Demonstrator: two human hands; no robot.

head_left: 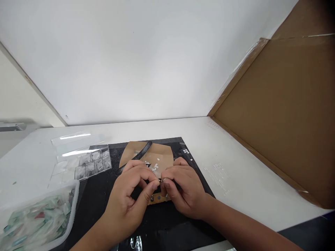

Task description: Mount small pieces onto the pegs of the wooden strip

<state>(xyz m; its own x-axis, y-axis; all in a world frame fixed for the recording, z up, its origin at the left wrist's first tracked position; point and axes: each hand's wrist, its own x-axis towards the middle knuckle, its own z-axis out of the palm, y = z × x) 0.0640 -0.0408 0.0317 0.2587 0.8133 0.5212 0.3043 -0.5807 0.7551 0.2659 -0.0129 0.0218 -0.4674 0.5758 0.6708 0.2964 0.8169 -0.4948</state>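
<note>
My left hand (134, 191) and my right hand (184, 190) meet over the black mat, fingertips nearly touching. Each is closed in a pinch, and between them sits a tiny dark piece (161, 180), too small and too covered to name. Just below the fingers lies a yellowish-brown strip (157, 199) with round dark spots, partly hidden by both hands. Behind the fingertips a tan sheet (164, 152) bears several small white discs (155, 167). A dark curved file-like strip (142, 152) crosses the sheet's left side, its lower part running behind my left hand.
A clear compartment box (94, 164) with small packets stands at the left, its transparent lid (78, 146) raised. Nearer is a plastic tub (75, 200) full of translucent greenish pieces. White dots (186, 151) stick to the black mat (91, 198). Cardboard (282, 111) walls the right side.
</note>
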